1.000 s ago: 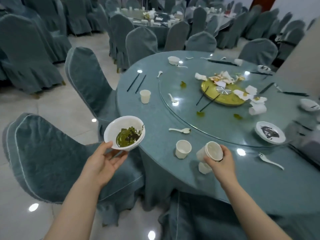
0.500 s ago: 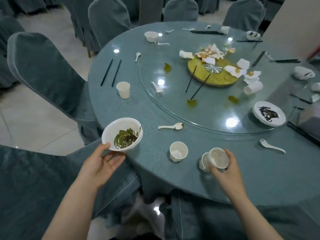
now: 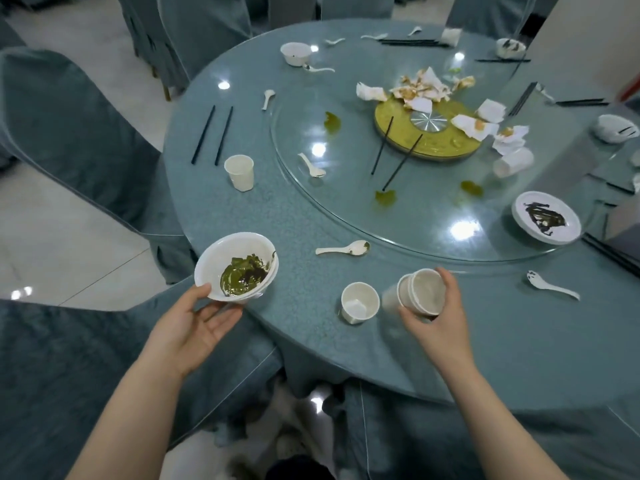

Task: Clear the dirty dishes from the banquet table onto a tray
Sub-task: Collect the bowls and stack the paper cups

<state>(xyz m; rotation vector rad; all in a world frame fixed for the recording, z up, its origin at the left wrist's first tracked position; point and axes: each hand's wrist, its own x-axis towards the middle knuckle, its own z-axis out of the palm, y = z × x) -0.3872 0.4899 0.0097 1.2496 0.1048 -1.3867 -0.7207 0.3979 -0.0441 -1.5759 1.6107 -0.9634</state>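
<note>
bowls (image 3: 239, 266) stacked in the left hand (image 3: 194, 323), fingers cupped under them at the edge of the round table (image 3: 294, 220), green scraps in the top one. right hand (image 3: 438, 315) wraps nested paper cups (image 3: 417, 292), tilted, just beside an upright cup (image 3: 358, 302). white spoon (image 3: 343, 249) lies near the glass turntable (image 3: 415, 209).

A white bowl (image 3: 236, 268) with green and dark food bits inside is tipped a little, held at the near edge of the round surface (image 3: 294, 216). White cups (image 3: 417, 293) pushed one into another lie tilted in a grip. One empty cup (image 3: 358, 302) stands just beside them. A dirty spoon (image 3: 343, 249) lies near the glass ring. A messy plate (image 3: 546, 217) sits far right.
</note>
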